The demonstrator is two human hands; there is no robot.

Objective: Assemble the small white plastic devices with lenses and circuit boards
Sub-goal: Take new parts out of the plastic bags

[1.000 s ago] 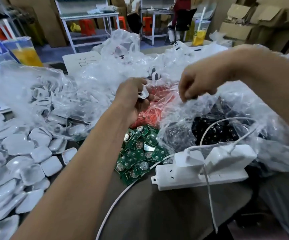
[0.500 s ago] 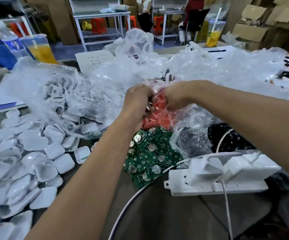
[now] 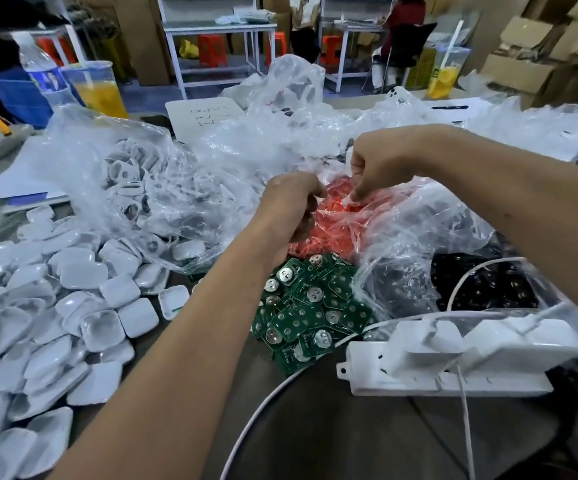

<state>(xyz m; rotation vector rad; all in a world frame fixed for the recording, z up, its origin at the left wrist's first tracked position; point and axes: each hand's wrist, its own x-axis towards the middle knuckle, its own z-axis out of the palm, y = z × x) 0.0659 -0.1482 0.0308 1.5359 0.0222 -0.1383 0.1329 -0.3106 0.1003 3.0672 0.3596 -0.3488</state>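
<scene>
Right hand (image 3: 375, 168) sits nearer, directly above the clear bag of small red plastic parts (image 3: 341, 220), grip pinching down into it. Left hand (image 3: 289, 206) curled just left; contents hidden. Green circuit boards (image 3: 310, 310) on counter below.

Green circuit boards (image 3: 301, 308); white shells (image 3: 83, 275); red parts (image 3: 336, 226).

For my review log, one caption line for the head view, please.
Right hand reaches into the bag of red parts, left hand curled beside it, above green circuit boards.
</scene>
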